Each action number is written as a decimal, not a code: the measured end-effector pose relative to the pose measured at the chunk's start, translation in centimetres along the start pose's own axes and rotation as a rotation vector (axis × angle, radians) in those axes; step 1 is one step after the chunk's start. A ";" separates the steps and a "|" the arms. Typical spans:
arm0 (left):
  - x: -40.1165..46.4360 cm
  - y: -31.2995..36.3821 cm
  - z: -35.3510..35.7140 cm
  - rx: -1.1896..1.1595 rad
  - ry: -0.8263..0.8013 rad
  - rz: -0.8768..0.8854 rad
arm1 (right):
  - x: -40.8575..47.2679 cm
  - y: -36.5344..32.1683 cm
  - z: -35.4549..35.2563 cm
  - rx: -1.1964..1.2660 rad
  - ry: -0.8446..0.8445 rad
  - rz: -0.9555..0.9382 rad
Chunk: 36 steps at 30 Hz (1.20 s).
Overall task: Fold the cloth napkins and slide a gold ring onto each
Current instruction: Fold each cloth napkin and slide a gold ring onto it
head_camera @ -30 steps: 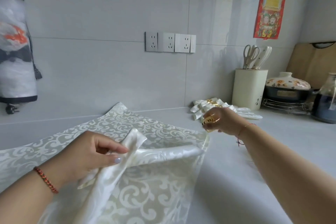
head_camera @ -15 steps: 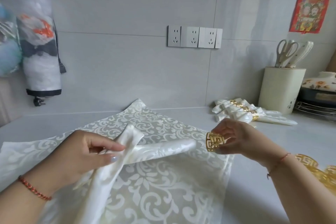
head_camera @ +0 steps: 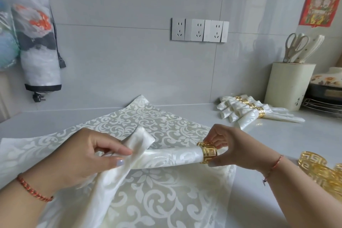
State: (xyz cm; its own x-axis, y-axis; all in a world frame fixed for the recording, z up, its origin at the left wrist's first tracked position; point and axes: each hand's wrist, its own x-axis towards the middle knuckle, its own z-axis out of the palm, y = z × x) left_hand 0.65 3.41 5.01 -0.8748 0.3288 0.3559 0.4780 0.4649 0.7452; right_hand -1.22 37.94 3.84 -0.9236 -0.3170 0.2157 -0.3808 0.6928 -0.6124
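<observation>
Ring-on step under way: the gold ring (head_camera: 208, 152) sits over the very tip of the folded napkin (head_camera: 172, 155), which lies across a spread damask cloth (head_camera: 166, 127), the landmark here. The right hand (head_camera: 229, 146) pinches the ring, fingers curled over its top and thumb under it, at the cloth's right edge. The left hand (head_camera: 88, 155) grips the napkin's bunched middle between thumb and fingers, over the cloth's centre-left, with the loose tail hanging toward the cloth's near edge and a short end sticking up behind the fingers. The napkin's rolled end is lifted slightly off the cloth; how much, hard to say. The ring looks barely started, so most of the slide remains, I'd judge. Next move likely calls for the left hand to keep the roll tight and taut while the right draws the ring along toward the middle; the risk is fabric bunching ahead of the ring. Finished ringed napkins (head_camera: 246, 111) lie beyond the cloth's far-right corner, and spare gold rings (head_camera: 318, 166) lie right of the cloth on the counter (head_camera: 277, 135).
</observation>
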 end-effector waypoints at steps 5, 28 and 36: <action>-0.1 -0.1 0.1 0.027 -0.044 -0.003 | -0.1 -0.7 0.4 -0.026 -0.015 -0.023; 0.0 -0.7 3.5 -0.029 -0.156 0.029 | -0.1 -4.8 6.0 0.017 -0.036 -0.129; 0.3 -1.1 3.9 -0.026 -0.176 -0.001 | -0.2 -4.8 6.2 0.121 0.046 -0.064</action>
State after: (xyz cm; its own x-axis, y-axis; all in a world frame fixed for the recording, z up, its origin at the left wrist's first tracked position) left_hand 0.18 6.16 2.07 -0.8468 0.4679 0.2529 0.4730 0.4450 0.7604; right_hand 1.08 30.68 2.04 -0.8999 -0.3256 0.2902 -0.4331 0.5884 -0.6828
